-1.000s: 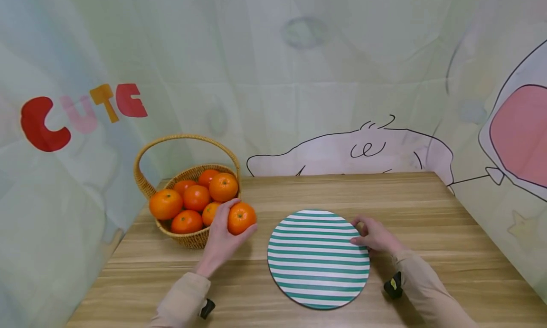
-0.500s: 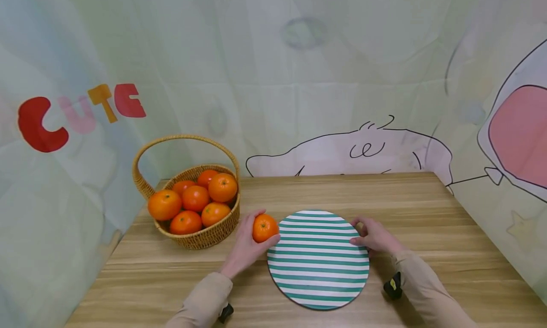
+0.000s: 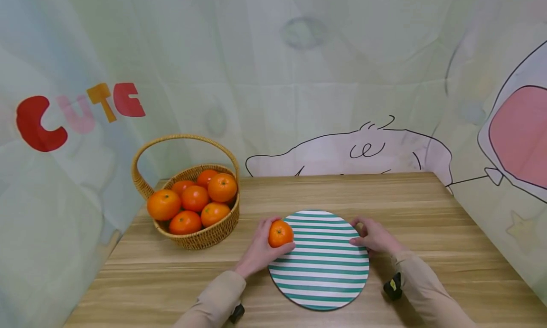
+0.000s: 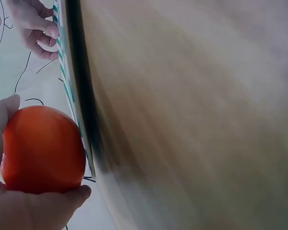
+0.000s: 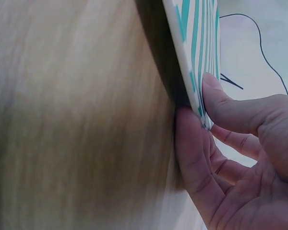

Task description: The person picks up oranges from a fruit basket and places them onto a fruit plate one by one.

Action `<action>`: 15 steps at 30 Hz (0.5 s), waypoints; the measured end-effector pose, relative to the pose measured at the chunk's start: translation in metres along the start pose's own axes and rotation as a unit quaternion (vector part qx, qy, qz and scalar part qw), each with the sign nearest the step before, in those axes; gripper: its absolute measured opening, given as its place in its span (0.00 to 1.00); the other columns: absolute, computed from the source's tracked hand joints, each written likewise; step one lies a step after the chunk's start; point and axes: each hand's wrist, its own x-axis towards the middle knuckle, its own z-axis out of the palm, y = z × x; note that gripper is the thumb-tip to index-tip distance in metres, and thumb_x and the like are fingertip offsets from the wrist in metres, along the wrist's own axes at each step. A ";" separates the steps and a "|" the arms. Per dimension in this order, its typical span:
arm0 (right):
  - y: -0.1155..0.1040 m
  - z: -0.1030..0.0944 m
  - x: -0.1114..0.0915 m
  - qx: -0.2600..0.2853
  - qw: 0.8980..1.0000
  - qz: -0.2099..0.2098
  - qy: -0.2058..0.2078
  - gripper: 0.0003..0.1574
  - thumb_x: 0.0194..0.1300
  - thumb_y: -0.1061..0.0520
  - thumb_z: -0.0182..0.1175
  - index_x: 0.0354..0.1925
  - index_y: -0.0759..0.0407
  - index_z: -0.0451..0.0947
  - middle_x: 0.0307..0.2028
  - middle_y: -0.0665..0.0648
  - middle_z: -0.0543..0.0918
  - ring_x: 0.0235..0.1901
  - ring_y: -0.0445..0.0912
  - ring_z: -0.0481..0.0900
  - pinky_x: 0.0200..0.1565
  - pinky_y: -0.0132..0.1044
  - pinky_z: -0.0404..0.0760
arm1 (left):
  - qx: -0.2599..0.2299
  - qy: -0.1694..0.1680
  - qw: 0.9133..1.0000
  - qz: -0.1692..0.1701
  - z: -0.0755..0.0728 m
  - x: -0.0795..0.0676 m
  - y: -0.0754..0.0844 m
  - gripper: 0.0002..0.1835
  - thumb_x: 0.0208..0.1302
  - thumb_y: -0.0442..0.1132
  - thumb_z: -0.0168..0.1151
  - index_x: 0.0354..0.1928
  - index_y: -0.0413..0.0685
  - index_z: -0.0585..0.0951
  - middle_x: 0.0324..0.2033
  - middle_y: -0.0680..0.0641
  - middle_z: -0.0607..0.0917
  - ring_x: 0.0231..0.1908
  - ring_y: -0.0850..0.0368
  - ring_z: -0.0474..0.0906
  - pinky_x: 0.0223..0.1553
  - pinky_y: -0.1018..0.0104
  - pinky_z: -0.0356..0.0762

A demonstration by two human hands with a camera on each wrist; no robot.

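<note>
My left hand (image 3: 260, 246) grips a mandarin orange (image 3: 281, 233) between thumb and fingers at the left edge of a round board (image 3: 325, 271) with green and white stripes. In the left wrist view the orange (image 4: 43, 149) is beside the board's rim; whether they touch I cannot tell. On the board's right side, my right hand (image 3: 376, 236) pinches the edge. The right wrist view has its thumb (image 5: 235, 112) on the striped face and a finger (image 5: 192, 148) beneath the rim.
A wicker basket (image 3: 201, 238) with a tall handle and several oranges (image 3: 195, 198) stands at the back left of the wooden table (image 3: 141, 290). Printed curtains (image 3: 265, 81) enclose the table behind and at both sides.
My left hand has moved right from beside the basket to the board's left edge, carrying the orange. The right hand stays at the board's right edge.
</note>
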 end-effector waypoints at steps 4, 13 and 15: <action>0.000 0.001 0.001 0.003 1.000 0.005 0.000 0.26 0.64 0.60 0.68 0.59 0.60 0.72 0.33 0.59 0.75 0.27 0.48 0.75 0.27 0.37 0.81 | -0.005 -0.019 1.000 -0.003 0.002 0.001 0.001 0.40 0.61 0.51 0.71 0.71 0.50 0.64 0.62 0.41 0.68 0.55 0.47 0.73 0.56 0.47 0.78; 0.000 0.001 0.000 0.005 1.000 0.001 0.002 0.26 0.64 0.61 0.67 0.58 0.61 0.72 0.32 0.59 0.75 0.27 0.48 0.75 0.26 0.37 0.81 | 0.001 -0.043 0.999 -0.016 0.002 0.007 0.006 0.39 0.69 0.55 0.63 0.74 0.52 0.59 0.64 0.42 0.65 0.57 0.47 0.72 0.60 0.47 0.76; 0.000 0.001 -0.001 0.003 1.000 0.000 0.003 0.26 0.64 0.61 0.67 0.58 0.61 0.72 0.32 0.59 0.75 0.27 0.48 0.75 0.26 0.37 0.81 | 0.004 -0.048 0.999 -0.016 0.002 0.009 0.007 0.39 0.70 0.57 0.61 0.75 0.52 0.58 0.64 0.42 0.65 0.57 0.47 0.72 0.60 0.47 0.75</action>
